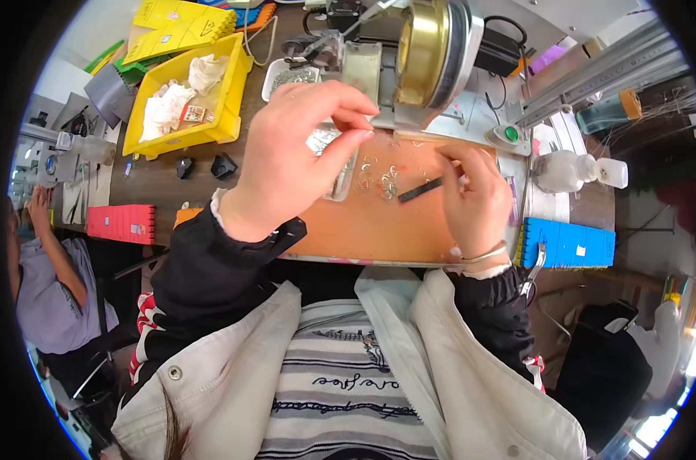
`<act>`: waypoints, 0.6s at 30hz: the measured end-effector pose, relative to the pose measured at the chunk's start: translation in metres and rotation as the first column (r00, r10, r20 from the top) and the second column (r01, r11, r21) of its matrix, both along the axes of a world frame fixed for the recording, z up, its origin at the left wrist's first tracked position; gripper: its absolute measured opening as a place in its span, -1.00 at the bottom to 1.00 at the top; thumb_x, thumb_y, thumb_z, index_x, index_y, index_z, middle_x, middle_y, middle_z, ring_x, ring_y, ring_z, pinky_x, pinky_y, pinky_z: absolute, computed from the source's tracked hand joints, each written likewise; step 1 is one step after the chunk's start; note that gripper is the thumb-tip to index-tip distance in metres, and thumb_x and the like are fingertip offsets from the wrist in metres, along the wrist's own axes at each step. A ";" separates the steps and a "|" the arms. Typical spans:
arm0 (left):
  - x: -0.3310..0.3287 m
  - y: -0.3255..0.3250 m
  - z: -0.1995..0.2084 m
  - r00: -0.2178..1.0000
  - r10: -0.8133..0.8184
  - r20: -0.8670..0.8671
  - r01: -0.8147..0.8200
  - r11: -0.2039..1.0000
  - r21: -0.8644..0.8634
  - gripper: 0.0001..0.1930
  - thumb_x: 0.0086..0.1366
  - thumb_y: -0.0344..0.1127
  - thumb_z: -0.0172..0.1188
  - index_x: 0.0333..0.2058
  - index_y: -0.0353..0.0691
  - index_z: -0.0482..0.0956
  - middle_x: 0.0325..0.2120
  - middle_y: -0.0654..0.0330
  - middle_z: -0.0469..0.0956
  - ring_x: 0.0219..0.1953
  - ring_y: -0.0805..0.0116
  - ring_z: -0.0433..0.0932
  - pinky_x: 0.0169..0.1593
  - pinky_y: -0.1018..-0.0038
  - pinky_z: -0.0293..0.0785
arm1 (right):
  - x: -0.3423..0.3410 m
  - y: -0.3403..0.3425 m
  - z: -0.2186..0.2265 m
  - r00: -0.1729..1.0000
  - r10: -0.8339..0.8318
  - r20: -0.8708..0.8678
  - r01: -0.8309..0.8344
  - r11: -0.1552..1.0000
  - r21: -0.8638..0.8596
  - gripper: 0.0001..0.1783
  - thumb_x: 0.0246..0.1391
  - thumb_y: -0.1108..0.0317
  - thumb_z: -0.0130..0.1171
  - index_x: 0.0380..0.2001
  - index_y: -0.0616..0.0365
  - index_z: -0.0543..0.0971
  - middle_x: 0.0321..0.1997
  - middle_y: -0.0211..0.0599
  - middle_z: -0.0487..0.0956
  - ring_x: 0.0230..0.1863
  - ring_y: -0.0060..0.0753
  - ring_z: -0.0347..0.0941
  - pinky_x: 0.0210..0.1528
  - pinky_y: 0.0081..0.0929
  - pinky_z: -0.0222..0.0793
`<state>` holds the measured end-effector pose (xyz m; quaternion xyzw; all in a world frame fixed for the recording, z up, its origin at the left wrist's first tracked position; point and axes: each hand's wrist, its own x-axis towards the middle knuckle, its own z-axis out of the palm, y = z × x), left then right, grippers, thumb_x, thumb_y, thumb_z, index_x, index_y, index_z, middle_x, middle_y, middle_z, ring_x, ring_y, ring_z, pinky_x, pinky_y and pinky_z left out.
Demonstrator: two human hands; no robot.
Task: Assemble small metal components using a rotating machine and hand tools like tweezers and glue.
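Observation:
My left hand (pixel 290 157) is raised over the work mat, thumb and forefinger pinched on something too small to make out. Lower and to the right, my right hand (pixel 477 198) has its fingers curled around the end of a slim black flat tool (pixel 420 190), whose other end points left over the orange mat (pixel 355 234). Between the hands, several small ring-like metal pieces (pixel 388 184) lie loose on the mat. A clear tray (pixel 340 184) of silvery parts is partly hidden behind my left hand.
Behind the mat stands a machine with a brass-coloured drum (pixel 423 54) and a green button (pixel 510 134). A small white tub (pixel 292 75) holds metal bits. A yellow bin (pixel 236 103) is at left, a clear bottle (pixel 559 170) and blue plastic rack (pixel 570 243) at right. Another person sits far left.

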<state>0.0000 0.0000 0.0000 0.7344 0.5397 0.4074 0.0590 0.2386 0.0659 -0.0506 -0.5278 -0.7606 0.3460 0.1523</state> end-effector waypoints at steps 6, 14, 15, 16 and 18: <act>-0.020 -0.008 0.009 0.879 0.011 0.477 0.083 0.981 -0.175 -0.78 0.19 -0.62 0.24 -0.16 -0.35 0.56 -0.32 0.17 0.62 -0.22 0.45 0.61 -0.06 0.53 0.49 | 0.004 0.005 0.000 0.994 0.010 -0.112 0.076 0.672 0.736 -0.51 -0.06 0.54 0.32 0.03 0.08 0.59 -0.13 -0.24 0.61 -0.29 -0.32 0.53 -0.24 -0.43 0.46; -0.026 0.004 0.030 0.878 -0.164 0.450 0.244 0.961 -0.127 -0.78 0.20 -0.61 0.24 -0.16 -0.36 0.56 -0.34 0.22 0.60 -0.27 0.51 0.58 -0.17 0.58 0.47 | -0.060 -0.026 0.052 0.873 0.205 -0.443 -0.075 0.953 0.294 -0.63 -0.02 0.48 0.39 -0.08 0.15 0.63 -0.42 -0.38 0.66 -0.63 -0.70 0.43 -0.56 -0.64 0.29; -0.025 0.004 0.030 0.875 -0.173 0.452 0.252 0.961 -0.118 -0.78 0.20 -0.61 0.24 -0.16 -0.36 0.56 -0.34 0.22 0.60 -0.27 0.51 0.58 -0.17 0.58 0.47 | -0.067 -0.026 0.054 0.868 0.255 -0.426 -0.113 0.937 0.330 -0.72 0.00 0.49 0.38 -0.16 0.18 0.65 -0.43 -0.37 0.66 -0.61 -0.70 0.44 -0.55 -0.65 0.30; -0.024 0.003 0.031 0.874 -0.188 0.447 0.271 0.954 -0.128 -0.78 0.19 -0.60 0.24 -0.15 -0.34 0.57 -0.36 0.23 0.59 -0.28 0.53 0.57 -0.18 0.59 0.46 | -0.070 -0.025 0.055 0.862 0.303 -0.406 -0.152 0.919 0.364 -0.80 0.02 0.50 0.37 -0.23 0.21 0.67 -0.44 -0.36 0.65 -0.60 -0.69 0.45 -0.53 -0.66 0.30; -0.026 0.006 0.030 0.859 -0.218 0.463 0.306 0.944 -0.124 -0.77 0.20 -0.58 0.24 -0.14 -0.31 0.57 -0.38 0.28 0.57 -0.33 0.58 0.52 -0.22 0.61 0.42 | -0.070 -0.024 0.050 0.857 0.236 -0.458 -0.083 0.941 0.329 -0.86 0.04 0.52 0.35 -0.29 0.23 0.67 -0.44 -0.35 0.66 -0.57 -0.68 0.48 -0.51 -0.67 0.33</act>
